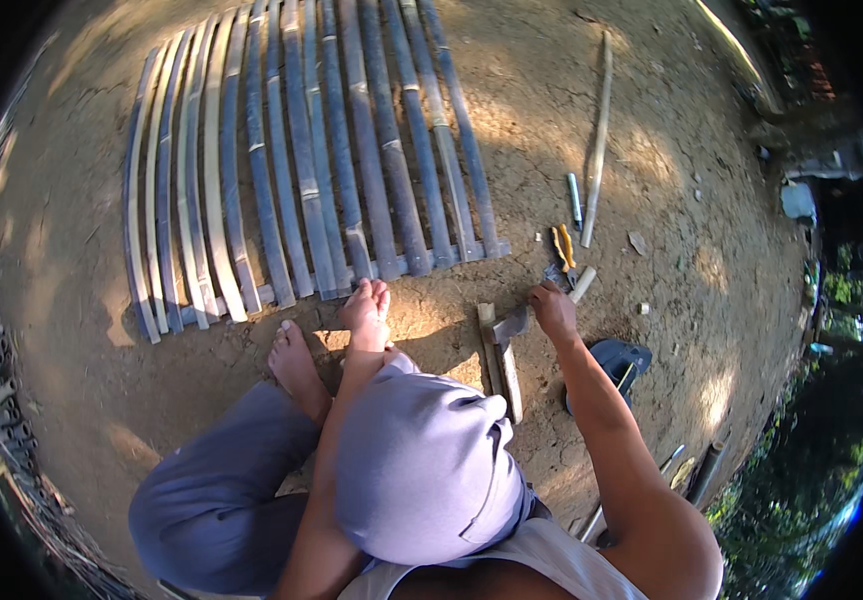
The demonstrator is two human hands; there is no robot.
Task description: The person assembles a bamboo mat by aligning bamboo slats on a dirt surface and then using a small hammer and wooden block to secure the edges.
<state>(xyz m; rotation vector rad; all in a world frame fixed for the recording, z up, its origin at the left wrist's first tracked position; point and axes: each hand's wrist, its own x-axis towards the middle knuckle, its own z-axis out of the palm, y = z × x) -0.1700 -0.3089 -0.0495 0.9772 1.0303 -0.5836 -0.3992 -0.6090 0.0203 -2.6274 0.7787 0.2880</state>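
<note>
My left hand [364,309] is closed, its fingers curled up at the near edge of a bamboo slat panel [391,170]. The end of one slat meets the fingertips; whatever lies inside them is hidden. My right hand [554,312] is wrapped round a tool with a broad grey metal blade [511,325] and a pale wooden handle [582,284]. Its blade is over two short wooden pieces [513,385] lying side by side on the ground. Just beyond that hand are pliers with yellow-orange grips [562,245].
Farther off lie a small pale tube [574,200] and a long thin stick [599,140]. A dark object [619,365], perhaps a sandal, sits under my right forearm. My bare foot [298,365] and bent knee [421,460] rise close to my left arm. Cracked dirt surrounds everything.
</note>
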